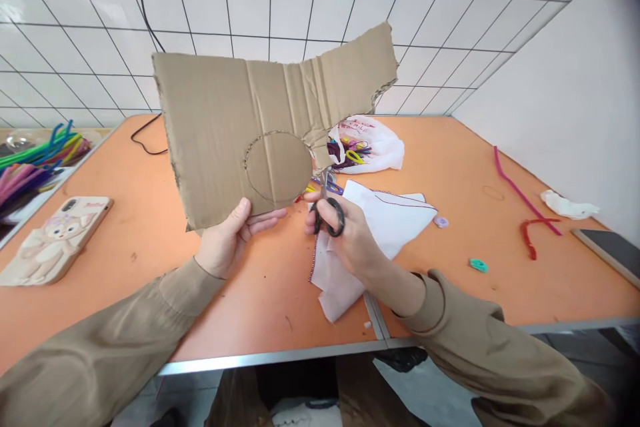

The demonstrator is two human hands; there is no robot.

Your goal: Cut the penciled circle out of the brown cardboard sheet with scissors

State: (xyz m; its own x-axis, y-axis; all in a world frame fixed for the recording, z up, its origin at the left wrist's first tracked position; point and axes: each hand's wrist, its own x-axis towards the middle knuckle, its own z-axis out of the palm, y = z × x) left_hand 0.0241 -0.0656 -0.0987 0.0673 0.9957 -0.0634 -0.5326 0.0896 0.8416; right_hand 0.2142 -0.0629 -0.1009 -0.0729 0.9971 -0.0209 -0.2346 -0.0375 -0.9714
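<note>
My left hand [235, 230] grips a large piece of corrugated cardboard [210, 127] by its lower edge, thumb in front and fingers behind. A round outline is drawn or cut on the cardboard around a disc [283, 167], which still sits in the sheet. My right hand [345, 227] has its fingers through the black handles of a pair of scissors [329, 213]. The blades point up at a narrow cardboard tab right of the disc; whether they touch it I cannot tell. White cloth [390, 213] with dark stitched edges lies on the table below my right hand.
A white plastic bag [385, 143] of colourful craft bits stands behind the cardboard. At left are a phone in a cartoon case [60, 237] and bundled pipe cleaners [40, 160]. At right lie a red pipe cleaner [527, 233], a crumpled tissue [570, 203] and a dark flat device [613, 250].
</note>
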